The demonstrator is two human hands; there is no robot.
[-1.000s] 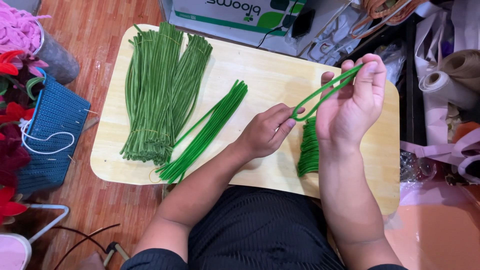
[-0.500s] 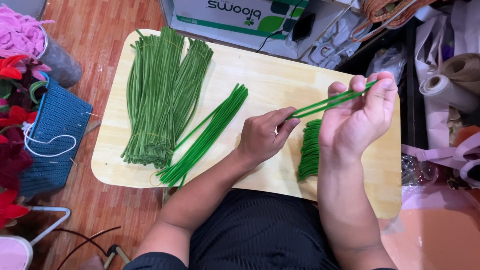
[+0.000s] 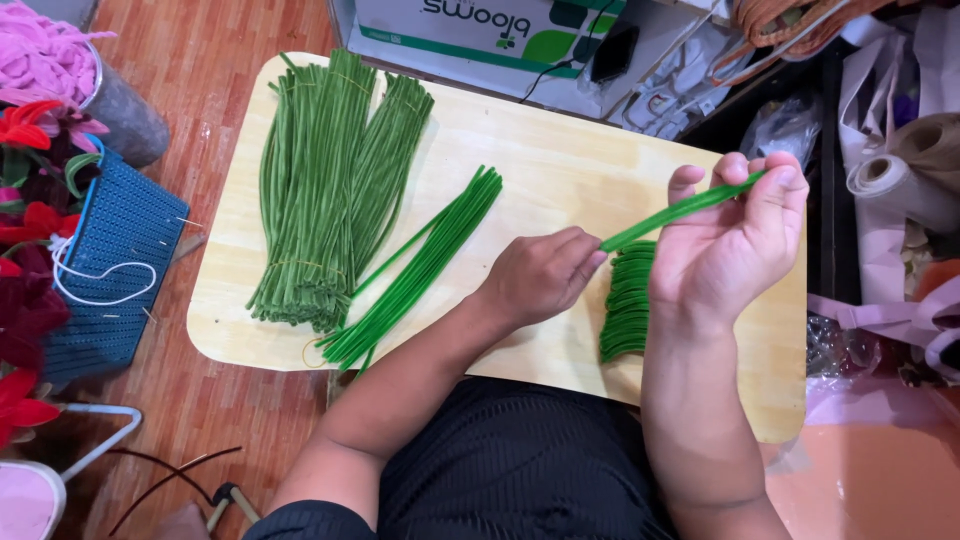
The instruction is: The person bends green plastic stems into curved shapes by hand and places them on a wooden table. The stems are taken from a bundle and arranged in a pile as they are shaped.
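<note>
The green pipe cleaner was folded double and stretched between your two hands above the wooden counter. Your left hand pinched its lower end at 8 o'clock, fingers clenched around it. Your right hand gripped the upper end at 2 o'clock, between thumb and fingertips. Directly beneath lay a stack of folded green pieces on the counter. A loose bunch of straight stems lay at 9 o'clock of your left hand, with the larger tied bundle beyond it.
</note>
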